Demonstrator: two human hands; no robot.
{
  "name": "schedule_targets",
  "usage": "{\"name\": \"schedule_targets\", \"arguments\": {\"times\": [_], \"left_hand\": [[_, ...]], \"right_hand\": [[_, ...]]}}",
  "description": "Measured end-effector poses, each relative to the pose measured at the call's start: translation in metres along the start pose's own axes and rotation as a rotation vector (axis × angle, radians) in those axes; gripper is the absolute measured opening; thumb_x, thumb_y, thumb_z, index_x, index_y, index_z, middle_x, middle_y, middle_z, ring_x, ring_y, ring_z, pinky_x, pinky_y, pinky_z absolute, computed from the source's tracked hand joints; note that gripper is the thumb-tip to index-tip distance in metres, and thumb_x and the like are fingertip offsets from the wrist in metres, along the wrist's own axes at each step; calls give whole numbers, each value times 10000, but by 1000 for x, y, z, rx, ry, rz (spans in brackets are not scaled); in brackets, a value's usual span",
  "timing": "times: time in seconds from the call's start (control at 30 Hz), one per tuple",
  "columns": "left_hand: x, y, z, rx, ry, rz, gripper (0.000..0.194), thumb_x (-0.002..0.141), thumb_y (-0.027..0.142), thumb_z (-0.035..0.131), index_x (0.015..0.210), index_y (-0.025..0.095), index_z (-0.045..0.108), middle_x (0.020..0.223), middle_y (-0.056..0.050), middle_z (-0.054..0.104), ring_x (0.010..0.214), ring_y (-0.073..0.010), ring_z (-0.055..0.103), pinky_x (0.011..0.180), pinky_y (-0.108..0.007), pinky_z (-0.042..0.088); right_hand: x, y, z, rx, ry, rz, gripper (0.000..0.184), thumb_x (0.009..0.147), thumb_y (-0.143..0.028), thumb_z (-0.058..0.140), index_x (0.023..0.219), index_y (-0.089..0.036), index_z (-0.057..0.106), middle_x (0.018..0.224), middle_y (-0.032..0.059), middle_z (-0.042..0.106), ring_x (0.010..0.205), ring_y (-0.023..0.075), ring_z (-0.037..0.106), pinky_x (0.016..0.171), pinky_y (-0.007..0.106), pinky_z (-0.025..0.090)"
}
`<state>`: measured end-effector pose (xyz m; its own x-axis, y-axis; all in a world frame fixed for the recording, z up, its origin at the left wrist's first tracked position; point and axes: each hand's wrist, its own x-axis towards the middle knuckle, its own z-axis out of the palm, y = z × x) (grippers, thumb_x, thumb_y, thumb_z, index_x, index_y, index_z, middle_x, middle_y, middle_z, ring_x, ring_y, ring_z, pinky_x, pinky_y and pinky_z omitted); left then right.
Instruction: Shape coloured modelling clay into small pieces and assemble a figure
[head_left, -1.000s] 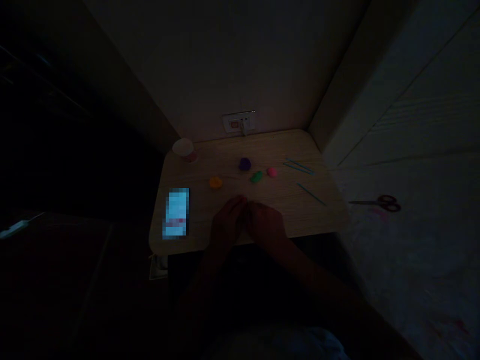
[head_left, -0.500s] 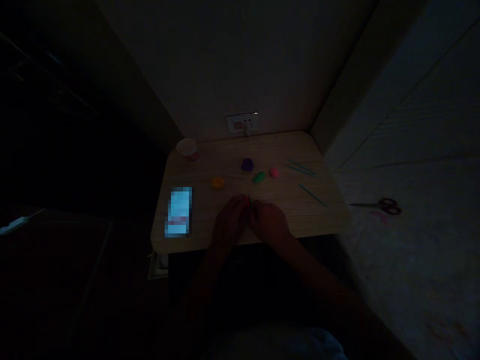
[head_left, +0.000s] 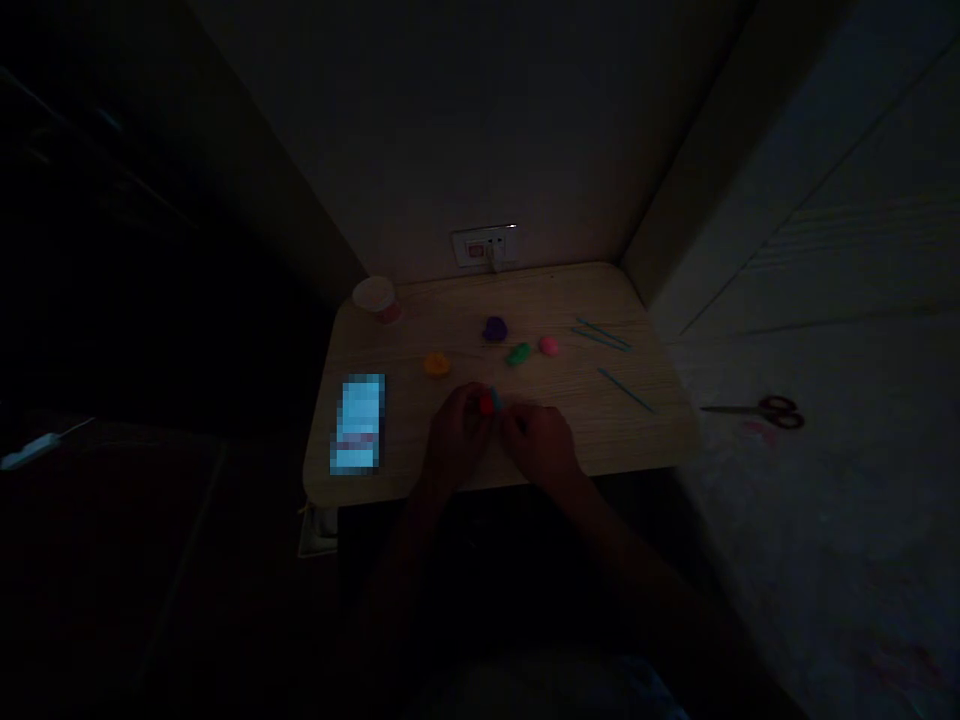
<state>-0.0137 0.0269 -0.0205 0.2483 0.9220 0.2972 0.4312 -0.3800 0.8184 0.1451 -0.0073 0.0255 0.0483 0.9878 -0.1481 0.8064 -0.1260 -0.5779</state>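
Over the front of a small wooden table, my left hand is closed on a small red lump of what looks like modelling clay. A short blue-green stick shows right beside the red lump, between my hands. My right hand is pinched at the lower end of this stick, though its fingertips are dim. Beyond my hands lie an orange lump, a purple lump, a green lump and a pink lump.
The wooden table bears a lit phone at left, a paper cup at back left, and thin blue-green sticks at right. A wall socket is behind. Scissors lie right of the table. The room is dark.
My hands have moved slightly apart. The red lump and the blue-green stick, mostly covered before, now show more fully between them.
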Motion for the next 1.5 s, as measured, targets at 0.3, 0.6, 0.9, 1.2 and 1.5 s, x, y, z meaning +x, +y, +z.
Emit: {"name": "schedule_targets", "arguments": {"times": [0.3, 0.6, 0.9, 1.2, 1.5], "left_hand": [[1, -2, 3, 89, 3, 39, 343, 896, 225, 734, 1224, 213, 632, 1205, -98, 726, 1126, -258, 700, 1022, -459, 578], [5, 2, -1, 104, 24, 89, 219, 898, 212, 735, 1115, 220, 703, 1107, -75, 760, 1031, -235, 723, 956, -425, 604], [2, 1, 1, -16, 71, -21, 307, 879, 231, 741, 1152, 223, 601, 1131, -79, 743, 1053, -229, 725, 965, -407, 592], [1, 7, -3, 264, 101, 121, 155, 894, 213, 710, 1032, 225, 641, 1038, -60, 710, 1008, -256, 666, 952, -429, 546], [-11, 6, 3, 356, 75, 194, 253, 1012, 222, 572, 1239, 224, 685, 1304, -109, 735, 1210, -266, 696, 1065, -471, 578]], "right_hand": [[7, -4, -10, -130, -63, 69, 419, 1048, -378, 472, 935, -205, 836, 907, 134, 816, 786, 249, 730, 653, 312, 404], [7, 20, -5, 164, 130, -16, 426, 1054, -331, 410, 830, -178, 739, 785, 70, 751, 749, 194, 677, 665, 275, 379], [10, 19, -3, 16, 98, -77, 388, 1056, -334, 447, 862, -192, 752, 846, 80, 775, 768, 195, 683, 669, 285, 368], [2, 2, -3, -119, 43, -47, 288, 1038, -300, 513, 963, -184, 765, 913, 109, 806, 772, 210, 714, 671, 289, 397], [-7, -8, 6, -22, 59, -64, 255, 1034, -221, 499, 1104, -147, 732, 1047, 133, 788, 937, 226, 721, 797, 294, 462]]}}
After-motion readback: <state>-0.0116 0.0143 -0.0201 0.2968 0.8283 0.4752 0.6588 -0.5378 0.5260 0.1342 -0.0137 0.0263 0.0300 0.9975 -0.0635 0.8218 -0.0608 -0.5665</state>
